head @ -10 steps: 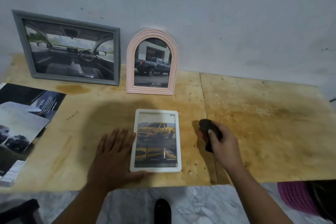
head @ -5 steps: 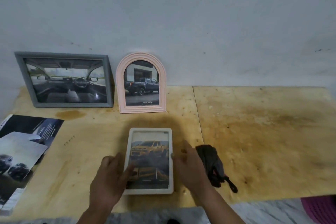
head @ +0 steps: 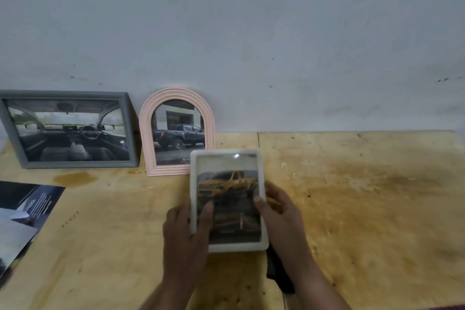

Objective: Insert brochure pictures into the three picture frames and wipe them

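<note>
At the far left edge, an opened brochure is lying flat on the wooden table, its dark pages running partly out of view. Behind it, a grey rectangular frame showing a car interior is leaning against the wall, and just to its right a pink arched frame with a dark pickup picture is standing against the same wall. In front of the pink frame, overlapping its lower right corner in the view, a white frame holding a yellow truck picture is being held up off the table, tilted toward the camera and slightly blurred. The left hand is gripping the white frame's left edge, thumb lying across the glass and fingers curling behind. The right hand is gripping the right edge, thumb tip pressing on the front and the other fingers wrapping behind the frame. Beneath the right wrist, a dark cloth is lying on the table, partly hidden by the forearm.
</note>
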